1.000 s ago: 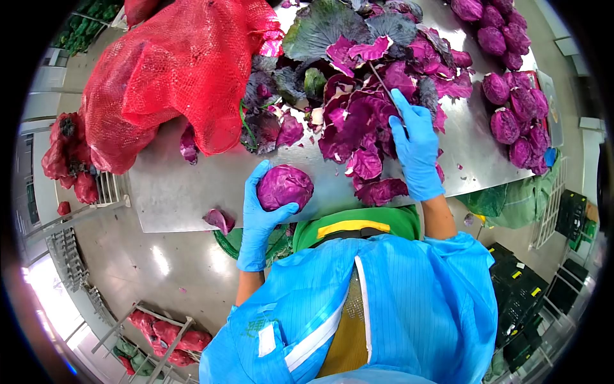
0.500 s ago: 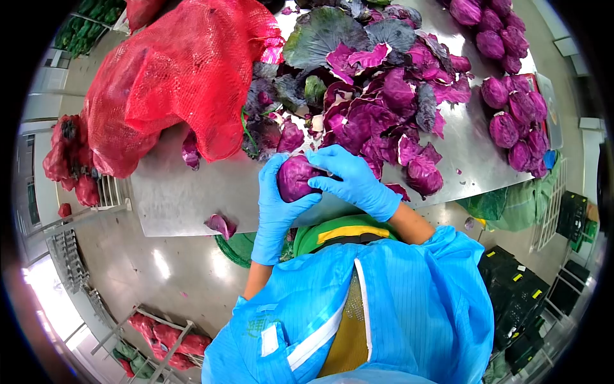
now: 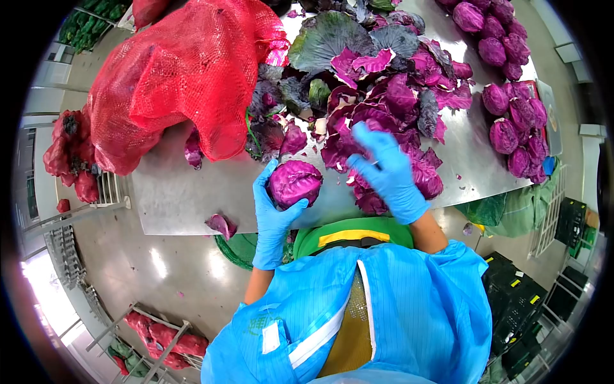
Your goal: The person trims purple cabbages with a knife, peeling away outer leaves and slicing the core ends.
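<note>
A round red cabbage (image 3: pixel 297 184) rests in my left hand (image 3: pixel 271 214), whose gloved fingers and thumb wrap its left and lower sides. My right hand (image 3: pixel 391 171), also in a blue glove, hovers over the near edge of a heap of loose purple cabbage leaves (image 3: pixel 396 96). Its fingers are apart and slightly blurred, and I see nothing in them. Dark outer leaves (image 3: pixel 329 41) lie at the back of the heap. A single torn leaf (image 3: pixel 221 225) sits at the table's front edge, left of my left hand.
A red mesh sack (image 3: pixel 185 77) covers the left of the steel table (image 3: pixel 173 208). Trimmed red cabbages (image 3: pixel 504 136) are grouped along the right edge. Black crates (image 3: pixel 511 294) stand on the floor to the right, and red sacks (image 3: pixel 163 339) lie on a rack at lower left.
My right hand has come off the cabbage and moved right, over the leaf heap. My left hand keeps hold of the cabbage, which now shows more of its surface.
</note>
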A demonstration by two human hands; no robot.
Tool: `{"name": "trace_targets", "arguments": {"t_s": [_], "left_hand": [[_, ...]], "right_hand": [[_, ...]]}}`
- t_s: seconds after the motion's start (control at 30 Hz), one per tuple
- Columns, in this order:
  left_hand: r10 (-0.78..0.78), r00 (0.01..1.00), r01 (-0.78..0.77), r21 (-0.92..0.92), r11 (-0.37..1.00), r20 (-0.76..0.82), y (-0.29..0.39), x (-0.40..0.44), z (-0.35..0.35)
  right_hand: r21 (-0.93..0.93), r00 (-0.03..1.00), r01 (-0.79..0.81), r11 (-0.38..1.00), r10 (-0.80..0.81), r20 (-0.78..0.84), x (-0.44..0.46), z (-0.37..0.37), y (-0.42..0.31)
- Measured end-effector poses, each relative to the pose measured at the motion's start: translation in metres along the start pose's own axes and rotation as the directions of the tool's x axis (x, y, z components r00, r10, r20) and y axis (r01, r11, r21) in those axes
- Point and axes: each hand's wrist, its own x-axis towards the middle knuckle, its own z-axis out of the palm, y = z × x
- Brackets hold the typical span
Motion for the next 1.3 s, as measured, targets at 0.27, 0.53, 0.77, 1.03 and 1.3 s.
{"name": "trace_targets", "arguments": {"t_s": [0.27,0.53,0.77,1.03,1.3], "left_hand": [[-0.142,0.982,0.184,-0.452,0.873,0.126,0.014,0.009,0.005],[-0.108,0.988,0.145,-0.420,0.896,0.110,0.014,0.013,0.006],[-0.225,0.902,0.432,-0.735,0.523,0.369,0.027,0.005,0.002],[-0.514,0.857,0.357,-0.678,0.643,-0.037,0.049,0.027,0.022],[-0.109,0.987,0.068,-0.309,0.949,-0.116,0.014,0.007,0.019]], "right_hand": [[0.443,0.882,-0.326,0.835,0.099,0.461,0.004,0.028,-0.021],[0.429,0.966,-0.147,0.891,0.036,0.255,0.002,0.033,-0.026],[0.633,0.745,-0.663,0.400,0.430,0.510,0.013,0.014,-0.008],[0.703,0.712,-0.689,0.178,0.352,0.608,0.005,0.030,-0.036],[0.583,0.833,-0.546,0.601,0.320,0.451,-0.006,0.041,-0.039]]}}
